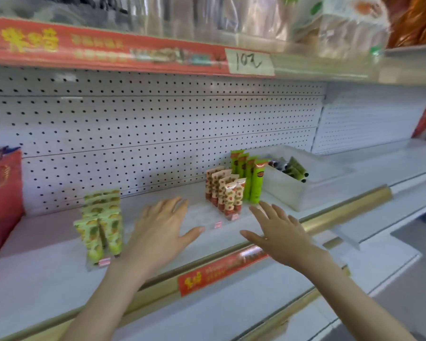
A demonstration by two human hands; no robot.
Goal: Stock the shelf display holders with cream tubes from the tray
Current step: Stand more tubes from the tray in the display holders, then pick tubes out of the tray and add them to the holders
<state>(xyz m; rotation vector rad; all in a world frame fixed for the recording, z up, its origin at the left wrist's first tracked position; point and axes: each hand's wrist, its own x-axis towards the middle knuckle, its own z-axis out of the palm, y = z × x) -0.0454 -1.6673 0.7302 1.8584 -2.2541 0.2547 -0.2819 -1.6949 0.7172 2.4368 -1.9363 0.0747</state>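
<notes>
Nearest, the left hand [162,225] is held flat over the shelf [47,254] with fingers spread. Its grip is released and nothing is carried. Beside it, the right hand [278,230] is likewise spread above the shelf's front edge, its grip released and empty.

Just beyond the hands, upright tubes are seen in rows in clear holders. The pineapple-print tubes [101,222] stand left of the left hand. The strawberry-print tubes [225,193] stand beyond the gap between the two hands, and the green tubes [252,179] just right of those.

Farther back and to the right, the white tray [280,190] is set on the shelf just beside the green row; whether they touch cannot be told. In it the loose cream tubes [296,169] lie tilted, their long axes slanting from far-left to near-right, dark caps apparently at the near-right ends.

The tray lies forward and right of both hands, so the right hand is judged the nearer for the coming pick. A lifted tube would have to be turned upright before being seated in a holder.
</notes>
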